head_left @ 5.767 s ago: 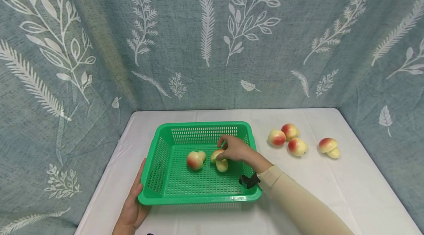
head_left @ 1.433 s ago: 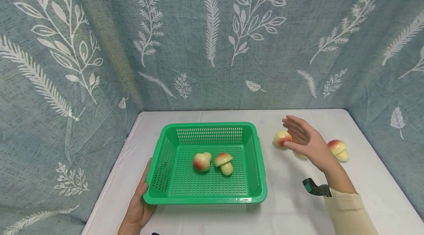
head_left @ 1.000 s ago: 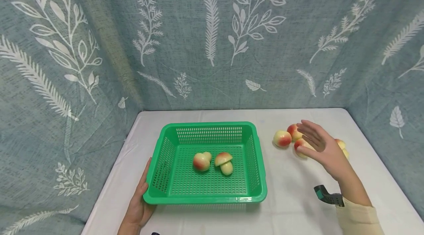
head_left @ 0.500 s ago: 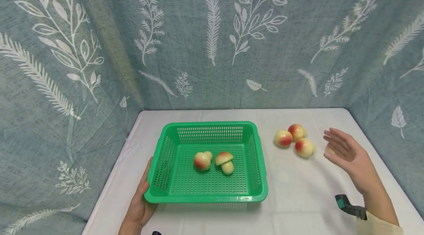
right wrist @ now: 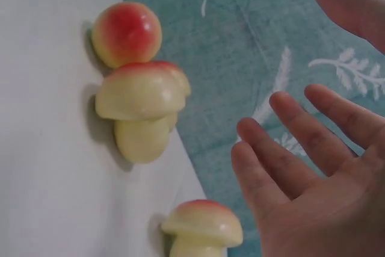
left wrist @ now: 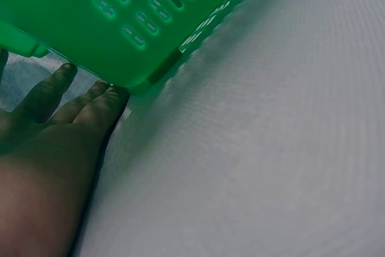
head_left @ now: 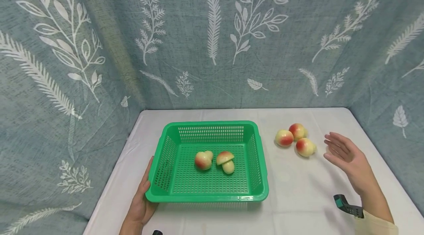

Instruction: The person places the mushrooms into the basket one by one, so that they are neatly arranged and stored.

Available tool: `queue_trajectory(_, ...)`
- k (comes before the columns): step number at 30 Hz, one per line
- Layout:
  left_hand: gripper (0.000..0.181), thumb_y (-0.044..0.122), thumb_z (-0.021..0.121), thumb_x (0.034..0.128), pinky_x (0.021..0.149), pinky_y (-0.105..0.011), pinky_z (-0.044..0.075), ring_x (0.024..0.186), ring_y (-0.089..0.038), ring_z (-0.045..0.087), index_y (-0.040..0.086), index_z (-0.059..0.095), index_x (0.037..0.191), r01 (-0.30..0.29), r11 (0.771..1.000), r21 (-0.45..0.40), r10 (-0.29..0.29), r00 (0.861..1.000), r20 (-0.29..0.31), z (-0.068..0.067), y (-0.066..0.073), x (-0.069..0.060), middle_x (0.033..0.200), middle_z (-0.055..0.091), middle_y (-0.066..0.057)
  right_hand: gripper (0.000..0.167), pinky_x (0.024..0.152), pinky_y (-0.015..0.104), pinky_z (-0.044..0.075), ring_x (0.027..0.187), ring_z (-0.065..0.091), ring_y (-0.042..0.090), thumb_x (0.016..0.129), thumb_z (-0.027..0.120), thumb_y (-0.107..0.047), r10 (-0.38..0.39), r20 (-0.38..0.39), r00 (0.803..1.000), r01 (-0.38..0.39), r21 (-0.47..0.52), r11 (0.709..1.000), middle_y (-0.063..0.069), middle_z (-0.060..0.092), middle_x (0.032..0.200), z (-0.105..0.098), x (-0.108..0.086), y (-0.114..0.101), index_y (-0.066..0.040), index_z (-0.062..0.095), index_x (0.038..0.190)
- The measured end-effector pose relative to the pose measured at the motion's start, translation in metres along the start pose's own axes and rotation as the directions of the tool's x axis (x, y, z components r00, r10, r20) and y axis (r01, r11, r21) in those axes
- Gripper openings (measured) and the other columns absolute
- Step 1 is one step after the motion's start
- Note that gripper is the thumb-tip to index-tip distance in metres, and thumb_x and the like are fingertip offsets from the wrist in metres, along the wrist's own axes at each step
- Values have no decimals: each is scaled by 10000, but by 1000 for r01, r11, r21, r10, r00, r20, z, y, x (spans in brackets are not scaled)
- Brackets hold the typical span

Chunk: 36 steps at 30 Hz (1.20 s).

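The basket (head_left: 208, 198) is already holding two mushrooms (head_left: 203, 160), four loose mushrooms (head_left: 284, 138) are remaining toward two o'clock, right grip (head_left: 350, 159) hovering unclenched, left grip (head_left: 140, 202) touching the basket, uncurled.

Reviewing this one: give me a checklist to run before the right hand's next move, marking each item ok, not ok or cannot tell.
1. Right hand unloaded: ok, holding nothing.
2. Green basket supported: ok, left hand touches its left side.
3. Basket space: ok, bare floor around two mushrooms inside.
4. Lone mushroom visible in both head and right wrist views: not ok, only in the right wrist view.
5. Three grouped mushrooms separate: cannot tell, contact unclear.
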<state>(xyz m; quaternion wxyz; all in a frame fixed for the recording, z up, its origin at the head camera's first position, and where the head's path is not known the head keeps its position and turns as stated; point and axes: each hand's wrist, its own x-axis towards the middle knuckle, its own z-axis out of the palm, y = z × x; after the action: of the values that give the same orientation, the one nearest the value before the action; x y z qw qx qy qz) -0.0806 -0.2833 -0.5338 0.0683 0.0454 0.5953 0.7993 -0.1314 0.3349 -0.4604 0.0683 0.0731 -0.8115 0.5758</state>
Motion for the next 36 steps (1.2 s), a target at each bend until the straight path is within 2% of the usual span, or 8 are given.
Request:
queue_trajectory(7,695,414,308,1120,1188,-186,277,1607,15,139,378,39,1759,-5,1000,-7,5,1000,0,0,-1,0,1819,33,124,674,946,91,485,1294,543,-63,1058,720,-72,74,-24,997,-75,-29,997,-102,559,1494,-3,-3,16,-139,419,1657)
queue_trajectory(14,705,421,313,1115,1197,-196,273,1613,8,122,371,30,1760,-2,1000,-3,2,1000,-4,-1,0,-1,1818,37,131,641,952,79,468,1303,533,-72,1059,717,-66,72,-35,997,-74,-55,996,-116,550,1485,1,-1,28,-130,442,1633)
queue_trajectory(17,710,410,315,1115,1197,-195,274,1613,11,113,363,23,1760,-10,1000,-3,10,1000,6,-2,0,-1,1818,33,133,650,952,78,465,1305,524,-72,1061,727,-102,98,-35,995,-100,-73,992,-51,548,1524,2,0,30,-129,434,1641)
queue_trajectory(21,703,388,308,1116,1195,-195,275,1613,12,107,364,27,1760,-25,1000,-4,26,999,26,-2,1,-1,1816,42,143,693,946,74,465,1323,515,-45,1059,748,-173,132,-32,991,-135,-121,983,99,520,1584,3,2,32,-122,409,1661)
queue_trajectory(25,700,387,307,1117,1194,-194,277,1604,27,125,368,30,1760,-28,1000,-3,28,999,29,-2,1,0,1814,51,148,698,951,66,459,1337,518,-32,1057,752,-184,123,-14,992,-124,-160,979,204,498,1587,1,5,34,-57,404,1648)
queue_trajectory(28,702,396,310,1118,1193,-194,280,1596,36,153,367,27,1760,-24,1000,-2,24,999,23,-2,0,-1,1816,50,136,693,943,62,458,1331,525,-38,1060,749,-193,114,0,993,-112,-173,979,229,496,1587,0,8,36,-30,404,1639)
queue_trajectory(31,703,404,311,1119,1193,-194,282,1592,39,166,368,24,1760,-20,1000,-3,20,1000,19,-3,0,-1,1818,45,128,689,936,63,462,1319,531,-45,1061,748,-200,108,7,994,-106,-167,980,236,502,1581,0,10,37,-26,410,1636)
queue_trajectory(36,705,415,307,1118,1191,-192,279,1602,25,142,369,16,1759,-11,1000,-6,11,1000,16,-3,0,-2,1817,39,139,673,963,76,466,1294,529,-81,1054,750,-154,84,28,996,-80,-128,989,165,540,1544,0,13,42,23,416,1611)
